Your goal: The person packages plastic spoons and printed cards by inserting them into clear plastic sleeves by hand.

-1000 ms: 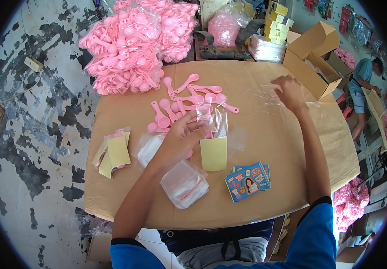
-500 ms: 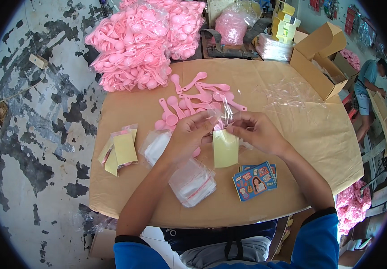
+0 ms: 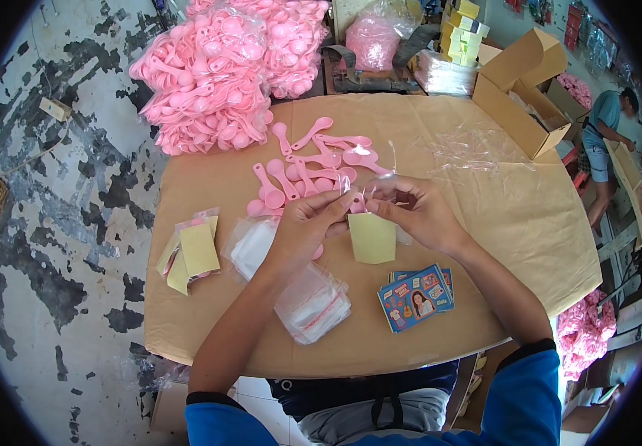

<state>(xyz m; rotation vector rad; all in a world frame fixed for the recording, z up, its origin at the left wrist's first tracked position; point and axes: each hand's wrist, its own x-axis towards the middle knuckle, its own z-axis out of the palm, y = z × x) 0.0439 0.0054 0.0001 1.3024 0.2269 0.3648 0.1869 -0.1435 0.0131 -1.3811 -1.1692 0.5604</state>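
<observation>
Over the middle of the table, both hands pinch the upper part of a clear plastic bag. Inside it hangs a pale yellow card, with the end of a pink spoon showing above the card. My left hand grips the bag's left side, thumb against fingers. My right hand pinches the other side. Loose pink scoop-like spoons lie just beyond the hands. Empty clear bags are stacked under my left forearm. Blue printed cards lie in a small pile nearer me, between the forearms.
Packed bags with yellow cards lie at the table's left. Big bags of pink spoons fill the far left. Crumpled clear film and an open cardboard box are at the far right. Another person works beyond the right edge.
Both hands keep their pinch on the bag. The yellow card tilts slightly and looks shorter now. The whole view has shifted a little, moving the table's things leftward.
</observation>
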